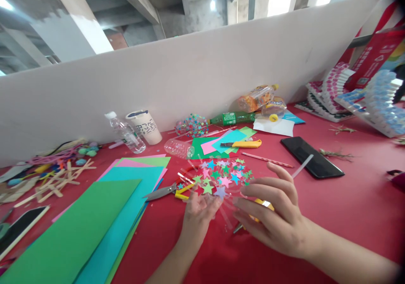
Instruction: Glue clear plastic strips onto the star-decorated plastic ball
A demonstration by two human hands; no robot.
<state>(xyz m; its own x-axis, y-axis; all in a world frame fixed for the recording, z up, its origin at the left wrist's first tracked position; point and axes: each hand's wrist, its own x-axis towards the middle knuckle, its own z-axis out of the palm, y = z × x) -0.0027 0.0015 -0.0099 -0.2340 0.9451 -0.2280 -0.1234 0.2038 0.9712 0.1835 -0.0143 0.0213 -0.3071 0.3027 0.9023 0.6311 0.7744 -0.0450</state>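
Observation:
A clear plastic piece with splayed strips, covered in colourful paper stars [225, 181], is just above the red table in front of me. My left hand [198, 214] grips its near edge, with the thumb by a purple star [220, 192]. On its right side my right hand [278, 214] is open, fingers spread and curved close to the stars; whether a fingertip touches a strip I cannot tell. Behind the right hand lies a yellow tool [264, 204] with a metal tip, mostly hidden. Scissors with yellow handles [163, 192] lie left of the stars.
Coloured sheets [72, 229] cover the left front, beside craft sticks [60, 180]. Farther back are a clear bottle [128, 136], a white cup [147, 128], a star-covered ball [192, 126], a green bottle [232, 118] and a yellow cutter [243, 144]. A black phone [311, 157] lies right.

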